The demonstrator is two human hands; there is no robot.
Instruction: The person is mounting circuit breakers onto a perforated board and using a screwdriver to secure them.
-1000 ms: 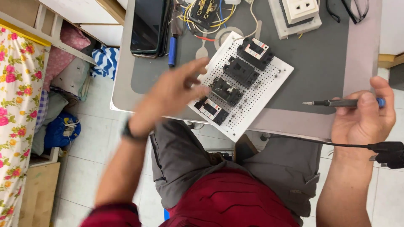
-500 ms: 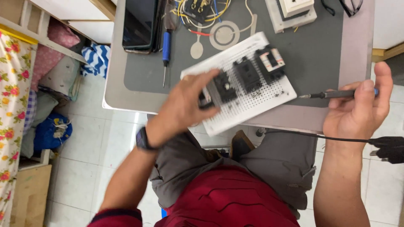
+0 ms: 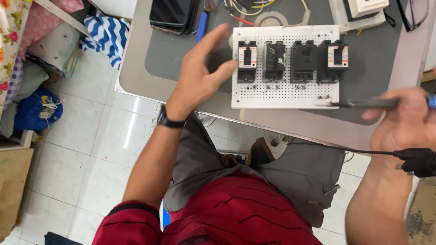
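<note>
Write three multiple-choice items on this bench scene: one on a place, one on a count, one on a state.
1. Where does the tool tip rest?
A. at the white board's lower right corner
B. on the phone
C. on the floor

2. How many black breakers sit on the board?
A. two
B. four
C. six

3. What is the left hand doing?
A. gripping a breaker
B. hanging open beside the board's left edge
C. holding the phone

Key: 1 A, the right hand points the tool there. 2 B, four stand in one row. 3 B, its fingers are spread and hold nothing.
</note>
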